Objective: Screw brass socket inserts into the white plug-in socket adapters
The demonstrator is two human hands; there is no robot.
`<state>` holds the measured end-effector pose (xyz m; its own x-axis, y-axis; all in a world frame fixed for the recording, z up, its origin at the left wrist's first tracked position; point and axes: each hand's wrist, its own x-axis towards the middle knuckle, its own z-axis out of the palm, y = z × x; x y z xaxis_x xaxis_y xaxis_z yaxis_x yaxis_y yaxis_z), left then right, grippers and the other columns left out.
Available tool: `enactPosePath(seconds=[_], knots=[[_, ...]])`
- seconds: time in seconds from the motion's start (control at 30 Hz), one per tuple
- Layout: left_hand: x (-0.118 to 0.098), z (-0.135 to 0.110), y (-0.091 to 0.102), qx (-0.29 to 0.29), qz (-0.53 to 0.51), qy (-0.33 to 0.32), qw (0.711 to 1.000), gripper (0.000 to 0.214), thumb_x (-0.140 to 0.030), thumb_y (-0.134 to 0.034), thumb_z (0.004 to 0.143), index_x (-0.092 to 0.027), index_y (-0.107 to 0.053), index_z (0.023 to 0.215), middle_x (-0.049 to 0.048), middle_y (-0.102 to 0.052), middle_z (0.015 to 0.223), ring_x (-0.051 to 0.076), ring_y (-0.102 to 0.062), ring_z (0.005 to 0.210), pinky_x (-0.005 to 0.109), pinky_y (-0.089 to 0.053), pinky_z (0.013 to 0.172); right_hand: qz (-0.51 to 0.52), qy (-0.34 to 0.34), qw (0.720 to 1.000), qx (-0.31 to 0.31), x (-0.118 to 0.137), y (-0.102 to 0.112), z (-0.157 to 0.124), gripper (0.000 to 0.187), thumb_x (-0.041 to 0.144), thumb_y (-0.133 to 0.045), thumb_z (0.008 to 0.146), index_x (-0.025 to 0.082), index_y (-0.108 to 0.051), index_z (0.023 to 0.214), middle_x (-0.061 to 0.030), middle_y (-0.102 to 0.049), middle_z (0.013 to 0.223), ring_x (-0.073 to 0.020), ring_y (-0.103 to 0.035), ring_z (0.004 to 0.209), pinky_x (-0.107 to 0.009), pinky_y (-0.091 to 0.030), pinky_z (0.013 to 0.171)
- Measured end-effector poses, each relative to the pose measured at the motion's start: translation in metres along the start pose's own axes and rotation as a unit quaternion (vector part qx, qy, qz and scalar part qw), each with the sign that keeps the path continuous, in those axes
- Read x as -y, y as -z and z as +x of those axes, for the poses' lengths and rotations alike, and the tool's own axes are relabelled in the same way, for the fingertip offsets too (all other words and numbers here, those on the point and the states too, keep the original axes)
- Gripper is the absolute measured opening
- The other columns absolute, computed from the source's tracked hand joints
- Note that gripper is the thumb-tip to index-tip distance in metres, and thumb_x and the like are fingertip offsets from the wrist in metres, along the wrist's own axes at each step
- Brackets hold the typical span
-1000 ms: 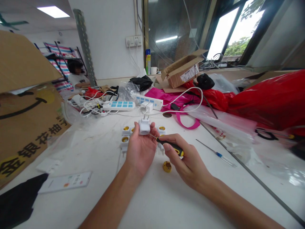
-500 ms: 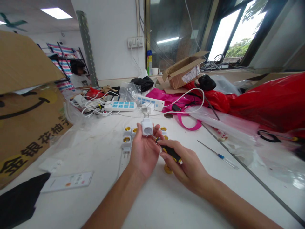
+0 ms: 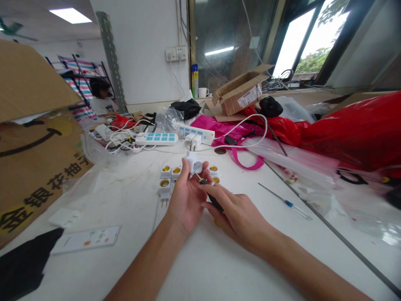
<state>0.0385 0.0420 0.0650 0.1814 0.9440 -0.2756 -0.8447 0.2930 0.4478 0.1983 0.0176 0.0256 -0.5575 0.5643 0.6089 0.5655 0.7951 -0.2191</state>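
Observation:
My left hand is closed around a white plug-in lamp socket, its two metal prongs pointing away from me. In my right hand is a screwdriver with a black and yellow handle; its thin shaft reaches to the socket's near side. The exact spot where the tip sits is too small to make out. Just left of my left hand stand several similar white sockets with gold-coloured threaded cups. More gold-cupped sockets show behind my fingers on the right. A yellow round piece is mostly hidden under my right hand.
A second screwdriver with a blue and clear handle lies at right. Power strips and tangled cables lie at the back. A carton and a white flat box are at left. Red plastic covers the right side. Another person sits far left.
The socket has turned in my left hand, its round opening now facing more to the right. My right hand and the screwdriver have shifted slightly left, covering more of the yellow piece.

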Motion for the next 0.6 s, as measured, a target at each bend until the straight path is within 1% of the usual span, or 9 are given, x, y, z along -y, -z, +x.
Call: enactPosePath(seconds=[0.07,0.1,0.13,0.2,0.3,0.47,0.6], knots=[[-0.0009,-0.0002,-0.0015,-0.007,-0.004,-0.014,1.0,0.048,-0.052,-0.052,0.114,-0.01,-0.075,0.11,0.0081,-0.076,0.085,0.014,-0.071,0.068,0.024,-0.06,0.07,0.026,-0.013,1.0,-0.005,0.0007,0.0021,0.0002,0.024,0.03,-0.044,0.12,0.021,-0.051,0.141,-0.0052,-0.081,0.095,-0.0174,-0.071,0.058,-0.028,-0.051,0.056],[-0.0013,-0.0001,-0.0022,-0.01,-0.007,-0.023,1.0,0.044,-0.05,-0.052,0.115,-0.012,-0.074,0.11,0.008,-0.077,0.088,0.014,-0.072,0.069,0.024,-0.06,0.071,0.04,-0.018,0.999,-0.009,0.0008,0.003,0.0004,0.025,0.03,-0.046,0.119,0.021,-0.052,0.141,-0.0012,-0.079,0.085,-0.0155,-0.067,0.052,-0.026,-0.049,0.055],[-0.0016,0.0002,-0.0026,-0.012,-0.01,-0.033,0.999,0.042,-0.049,-0.052,0.115,-0.013,-0.073,0.11,0.008,-0.078,0.091,0.014,-0.072,0.07,0.024,-0.06,0.07,0.049,-0.021,0.998,-0.018,0.001,0.0039,0.0009,0.024,0.03,-0.047,0.119,0.02,-0.053,0.141,0.0023,-0.075,0.076,-0.0145,-0.064,0.049,-0.025,-0.048,0.055],[-0.0016,0.0012,-0.0026,-0.013,-0.013,-0.051,0.999,0.039,-0.048,-0.052,0.115,-0.014,-0.072,0.109,0.008,-0.079,0.096,0.014,-0.073,0.071,0.024,-0.06,0.069,0.046,-0.018,0.998,-0.042,0.0012,0.0049,0.0018,0.022,0.029,-0.05,0.118,0.02,-0.056,0.137,0.0051,-0.07,0.068,-0.0143,-0.063,0.049,-0.025,-0.048,0.057],[-0.0007,0.0035,-0.0008,-0.012,-0.015,-0.068,0.998,0.037,-0.046,-0.052,0.115,-0.015,-0.071,0.11,0.0088,-0.081,0.1,0.014,-0.073,0.07,0.025,-0.061,0.067,0.023,-0.005,0.997,-0.068,0.0021,0.0055,0.0022,0.019,0.027,-0.051,0.117,0.02,-0.058,0.134,0.0048,-0.07,0.069,-0.0138,-0.062,0.049,-0.025,-0.046,0.058],[-0.0011,0.0072,0.0019,-0.021,-0.029,-0.094,0.995,0.034,-0.044,-0.051,0.116,-0.016,-0.069,0.11,0.0102,-0.081,0.106,0.013,-0.075,0.076,0.024,-0.063,0.07,0.028,0.003,0.997,-0.074,0.0038,0.0062,0.0002,0.016,0.025,-0.051,0.116,0.02,-0.059,0.129,0.0031,-0.073,0.073,-0.013,-0.061,0.049,-0.025,-0.044,0.057],[-0.0025,0.0078,0.0012,-0.012,-0.035,-0.097,0.995,0.036,-0.044,-0.052,0.116,-0.014,-0.071,0.109,0.0122,-0.081,0.106,0.014,-0.077,0.08,0.024,-0.064,0.075,-0.003,-0.028,0.997,-0.075,0.0019,0.0036,0.0003,0.021,0.03,-0.05,0.117,0.02,-0.06,0.132,0.002,-0.075,0.074,-0.0138,-0.061,0.047,-0.026,-0.043,0.055]])
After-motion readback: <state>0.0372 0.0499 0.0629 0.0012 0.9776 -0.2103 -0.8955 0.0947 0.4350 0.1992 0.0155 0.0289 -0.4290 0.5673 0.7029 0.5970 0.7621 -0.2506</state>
